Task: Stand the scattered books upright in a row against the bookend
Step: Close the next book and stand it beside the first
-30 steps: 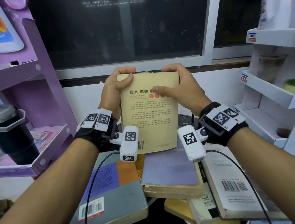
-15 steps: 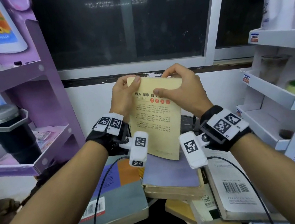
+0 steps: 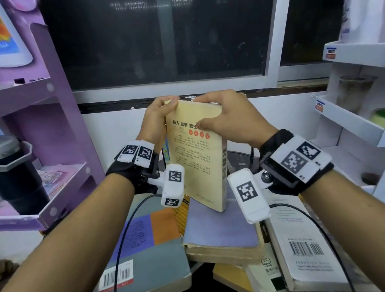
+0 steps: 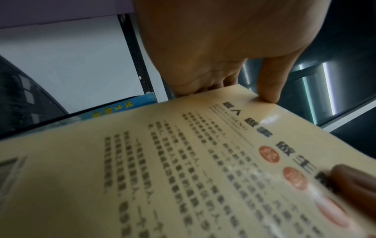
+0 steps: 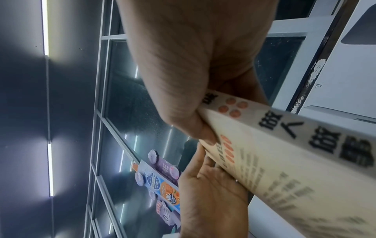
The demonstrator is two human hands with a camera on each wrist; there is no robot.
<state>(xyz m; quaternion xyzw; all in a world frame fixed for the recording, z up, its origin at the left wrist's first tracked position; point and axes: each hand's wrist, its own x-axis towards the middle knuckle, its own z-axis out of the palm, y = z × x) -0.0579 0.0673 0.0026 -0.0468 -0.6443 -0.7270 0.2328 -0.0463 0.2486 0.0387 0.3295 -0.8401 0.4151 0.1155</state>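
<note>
A yellow paperback (image 3: 198, 159) with black Chinese print stands on end, its back cover toward me and its spine to the right. My left hand (image 3: 159, 118) pinches its top left corner, thumb on the cover. At the top right my right hand (image 3: 221, 115) grips it, thumb across the title. The book's lower corner is at the lavender book (image 3: 220, 225) lying flat beneath. In the left wrist view my left hand (image 4: 223, 56) sits at the yellow paperback's (image 4: 183, 177) top edge, and a blue book (image 4: 122, 106) shows behind. The right wrist view shows my right hand (image 5: 193, 80) on the paperback's spine (image 5: 284, 153).
Several books lie flat in a loose pile below: a grey, purple and orange one (image 3: 145, 243) at left, a white one with a barcode (image 3: 300, 241) at right. A purple shelf (image 3: 49, 212) with a black tumbler (image 3: 8, 175) stands left, a white shelf (image 3: 358, 125) right.
Both hands have turned the yellow paperback so its spine now shows on the right. They have also carried it forward and down toward the lavender book.
</note>
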